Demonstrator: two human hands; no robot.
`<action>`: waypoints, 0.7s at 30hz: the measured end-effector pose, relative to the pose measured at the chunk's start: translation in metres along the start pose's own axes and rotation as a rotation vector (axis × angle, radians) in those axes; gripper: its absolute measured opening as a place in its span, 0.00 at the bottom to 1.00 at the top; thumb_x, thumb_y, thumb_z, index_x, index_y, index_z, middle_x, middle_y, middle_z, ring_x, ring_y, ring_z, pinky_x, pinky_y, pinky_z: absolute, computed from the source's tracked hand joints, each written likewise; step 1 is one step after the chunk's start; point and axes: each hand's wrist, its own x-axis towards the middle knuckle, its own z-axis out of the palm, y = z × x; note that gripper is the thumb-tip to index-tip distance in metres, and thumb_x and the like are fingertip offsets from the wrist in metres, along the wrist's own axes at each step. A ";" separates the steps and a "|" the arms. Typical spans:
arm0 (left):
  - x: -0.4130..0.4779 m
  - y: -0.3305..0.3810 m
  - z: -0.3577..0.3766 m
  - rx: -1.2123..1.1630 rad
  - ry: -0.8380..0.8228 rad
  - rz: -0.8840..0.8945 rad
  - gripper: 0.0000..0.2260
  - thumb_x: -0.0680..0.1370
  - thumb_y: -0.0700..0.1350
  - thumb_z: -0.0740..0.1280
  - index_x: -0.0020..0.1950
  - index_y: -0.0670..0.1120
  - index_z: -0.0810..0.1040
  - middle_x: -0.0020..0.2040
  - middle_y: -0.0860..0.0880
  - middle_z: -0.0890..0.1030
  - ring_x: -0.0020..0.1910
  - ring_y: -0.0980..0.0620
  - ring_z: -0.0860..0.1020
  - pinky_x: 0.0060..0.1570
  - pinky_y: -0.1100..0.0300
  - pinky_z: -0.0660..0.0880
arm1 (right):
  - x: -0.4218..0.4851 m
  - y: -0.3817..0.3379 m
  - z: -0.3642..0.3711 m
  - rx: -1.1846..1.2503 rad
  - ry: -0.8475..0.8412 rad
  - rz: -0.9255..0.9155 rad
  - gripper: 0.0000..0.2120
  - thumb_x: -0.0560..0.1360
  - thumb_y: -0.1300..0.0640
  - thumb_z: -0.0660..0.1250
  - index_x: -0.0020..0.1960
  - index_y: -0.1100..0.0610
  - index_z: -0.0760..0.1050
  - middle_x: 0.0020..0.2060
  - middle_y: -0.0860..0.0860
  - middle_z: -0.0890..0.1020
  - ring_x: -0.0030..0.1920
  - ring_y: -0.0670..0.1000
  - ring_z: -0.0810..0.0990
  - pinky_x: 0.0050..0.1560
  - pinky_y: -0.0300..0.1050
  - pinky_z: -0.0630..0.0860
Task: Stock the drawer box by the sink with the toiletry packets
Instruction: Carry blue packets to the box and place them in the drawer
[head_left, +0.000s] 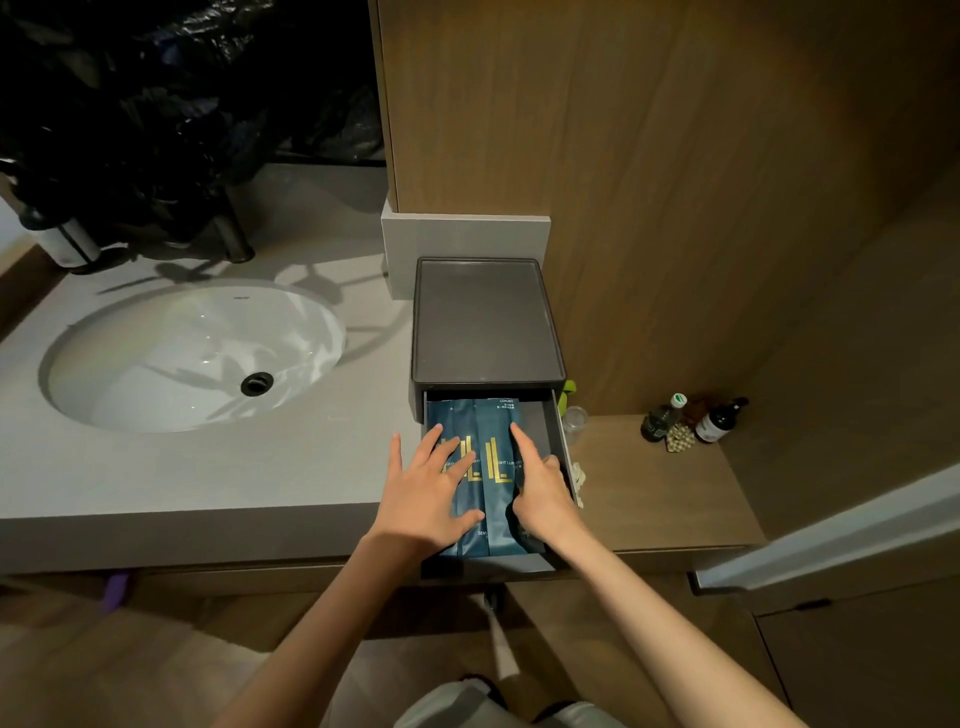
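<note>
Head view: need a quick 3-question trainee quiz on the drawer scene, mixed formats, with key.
1. True or false: the drawer of the drawer box is shut.
2. Where is the left hand? A: spread flat on the blue toiletry packets in the drawer. B: holding a bottle. C: gripping the tap.
3. Fill in: seen from the head view, the drawer box stands to the ____ of the sink.
Key: 1 false; 2 A; 3 right.
</note>
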 end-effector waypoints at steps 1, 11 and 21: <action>0.000 0.000 0.000 0.003 0.000 0.000 0.34 0.75 0.66 0.56 0.77 0.56 0.51 0.79 0.51 0.51 0.78 0.50 0.41 0.72 0.37 0.38 | 0.000 -0.001 -0.001 -0.021 0.000 0.003 0.43 0.75 0.74 0.61 0.77 0.42 0.46 0.73 0.64 0.58 0.63 0.58 0.75 0.52 0.45 0.71; -0.002 0.000 0.001 0.000 0.025 0.011 0.33 0.76 0.66 0.56 0.77 0.56 0.51 0.79 0.51 0.52 0.78 0.50 0.42 0.72 0.37 0.39 | -0.003 -0.003 -0.005 -0.384 -0.064 -0.029 0.37 0.77 0.67 0.60 0.79 0.53 0.44 0.71 0.62 0.54 0.61 0.61 0.73 0.63 0.52 0.72; -0.003 0.000 -0.004 0.003 0.005 0.022 0.33 0.76 0.65 0.57 0.77 0.55 0.51 0.79 0.51 0.52 0.78 0.50 0.41 0.73 0.37 0.39 | 0.007 0.000 -0.021 -0.680 -0.386 -0.214 0.56 0.69 0.56 0.75 0.77 0.48 0.34 0.75 0.49 0.30 0.77 0.53 0.35 0.75 0.55 0.58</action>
